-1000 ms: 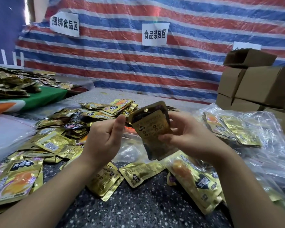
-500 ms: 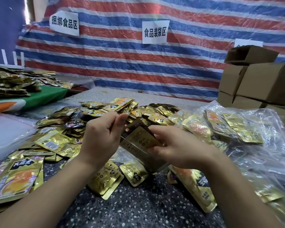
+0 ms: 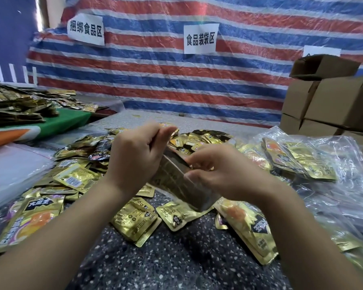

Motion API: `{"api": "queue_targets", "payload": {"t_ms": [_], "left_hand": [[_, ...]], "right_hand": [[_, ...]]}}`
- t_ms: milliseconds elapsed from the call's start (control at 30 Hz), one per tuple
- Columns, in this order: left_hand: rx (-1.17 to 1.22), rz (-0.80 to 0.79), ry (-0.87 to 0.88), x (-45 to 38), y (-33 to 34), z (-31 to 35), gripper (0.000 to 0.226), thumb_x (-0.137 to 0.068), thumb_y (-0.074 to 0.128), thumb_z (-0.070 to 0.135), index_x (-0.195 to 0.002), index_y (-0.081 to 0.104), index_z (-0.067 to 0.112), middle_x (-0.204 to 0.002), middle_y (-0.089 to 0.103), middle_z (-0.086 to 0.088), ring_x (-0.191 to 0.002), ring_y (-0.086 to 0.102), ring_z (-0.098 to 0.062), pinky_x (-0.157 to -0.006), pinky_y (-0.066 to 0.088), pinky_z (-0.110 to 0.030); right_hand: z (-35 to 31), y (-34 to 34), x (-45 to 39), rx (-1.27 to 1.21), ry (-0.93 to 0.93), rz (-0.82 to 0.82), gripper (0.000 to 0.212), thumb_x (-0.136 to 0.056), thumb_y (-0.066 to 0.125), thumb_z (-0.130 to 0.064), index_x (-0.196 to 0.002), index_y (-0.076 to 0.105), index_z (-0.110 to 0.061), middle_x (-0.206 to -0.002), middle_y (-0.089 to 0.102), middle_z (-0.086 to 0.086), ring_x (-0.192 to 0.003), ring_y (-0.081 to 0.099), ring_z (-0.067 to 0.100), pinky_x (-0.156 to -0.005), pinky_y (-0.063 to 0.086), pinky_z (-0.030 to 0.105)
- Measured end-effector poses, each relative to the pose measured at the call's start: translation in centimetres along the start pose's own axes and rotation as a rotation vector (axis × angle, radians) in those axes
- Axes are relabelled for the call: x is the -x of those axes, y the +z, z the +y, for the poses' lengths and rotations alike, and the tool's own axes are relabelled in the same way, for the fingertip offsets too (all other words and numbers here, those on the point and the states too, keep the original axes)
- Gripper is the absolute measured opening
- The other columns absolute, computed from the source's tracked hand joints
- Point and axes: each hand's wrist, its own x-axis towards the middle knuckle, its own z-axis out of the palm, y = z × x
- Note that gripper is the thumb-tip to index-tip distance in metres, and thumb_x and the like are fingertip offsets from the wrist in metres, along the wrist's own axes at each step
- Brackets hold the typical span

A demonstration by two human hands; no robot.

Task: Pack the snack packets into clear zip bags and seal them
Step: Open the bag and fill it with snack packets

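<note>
A clear zip bag (image 3: 176,183) stuffed with gold snack packets lies tilted between my hands above the speckled table (image 3: 176,258). My left hand (image 3: 134,160) pinches its top edge at the left with curled fingers. My right hand (image 3: 220,170) grips the same top edge further right, thumb under and fingers on top. Loose gold snack packets (image 3: 76,176) cover the table to the left and behind. More gold packets (image 3: 134,222) lie under my forearms.
Filled clear bags (image 3: 298,162) pile up at the right. Cardboard boxes (image 3: 333,101) stack at the far right. A stack of empty clear bags (image 3: 11,168) lies at the left. A green-topped table (image 3: 57,122) with more packets stands at the back left, a striped tarp (image 3: 176,80) behind.
The filled bag has come down from upright in front of me to a low tilt over the table. Both hands have closed in on its top edge.
</note>
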Motion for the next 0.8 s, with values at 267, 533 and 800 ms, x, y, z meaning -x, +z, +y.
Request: {"api": "queue_targets", "payload": {"t_ms": [267,533,800], "left_hand": [[-0.074,0.044,-0.039,-4.0,-0.7,0.5,0.043,-0.101,0.050,0.034,-0.063,0.040,0.018,-0.052,0.033,0.005,-0.044,0.033,-0.017,-0.046,0.025,-0.032],[-0.077,-0.037,-0.069,-4.9,-0.9,0.9,0.050,-0.103,0.049,0.035,-0.061,0.048,0.009,-0.049,0.037,0.005,-0.043,0.039,-0.020,-0.045,0.025,-0.031],[-0.061,-0.040,-0.143,-4.5,-1.3,0.8,0.052,-0.103,0.048,0.034,-0.058,0.044,0.008,-0.049,0.036,0.004,-0.044,0.036,-0.015,-0.045,0.024,-0.032]], "right_hand": [[-2.8,-3.4,-0.9,-0.005,0.028,0.043,0.080,-0.078,0.036,-0.072,-0.090,0.070,-0.001,-0.088,0.069,0.023,-0.076,0.064,0.039,-0.065,0.054,0.056],[-3.2,-3.8,-0.9,0.069,-0.007,0.068,0.073,-0.084,0.038,-0.067,-0.095,0.072,-0.004,-0.089,0.071,0.016,-0.082,0.066,0.033,-0.072,0.054,0.053],[-3.2,-3.5,-0.4,0.186,-0.054,-0.018,0.071,-0.069,0.067,-0.069,-0.125,0.064,-0.025,-0.102,0.059,-0.015,-0.094,0.055,-0.001,-0.084,0.052,0.023]]}}
